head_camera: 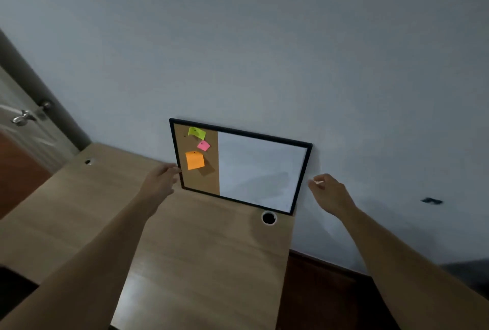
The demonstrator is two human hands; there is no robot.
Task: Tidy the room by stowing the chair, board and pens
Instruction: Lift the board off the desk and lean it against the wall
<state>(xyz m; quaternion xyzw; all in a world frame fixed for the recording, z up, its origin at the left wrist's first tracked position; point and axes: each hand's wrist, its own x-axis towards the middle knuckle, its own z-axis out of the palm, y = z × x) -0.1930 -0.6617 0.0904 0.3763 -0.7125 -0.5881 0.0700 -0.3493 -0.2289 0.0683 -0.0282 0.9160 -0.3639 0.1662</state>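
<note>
one board [260,176], three sticky notes [195,160], two hands [158,180].

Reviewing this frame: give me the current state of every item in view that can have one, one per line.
board: upright on the desk, leaning on the wall.
sticky notes: three, pinned to the board's cork side.
whiteboard side: blank.
left hand: open, fingertips at the board's left frame edge.
right hand: loosely curled, just off the right edge, holding nothing.
cable hole: uncovered, nothing through it.
door: handle visible; open or shut unclear.

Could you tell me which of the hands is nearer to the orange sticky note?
Left. The left hand is at the board's edge beside the orange sticky note; the right hand is beyond the opposite edge.
</note>
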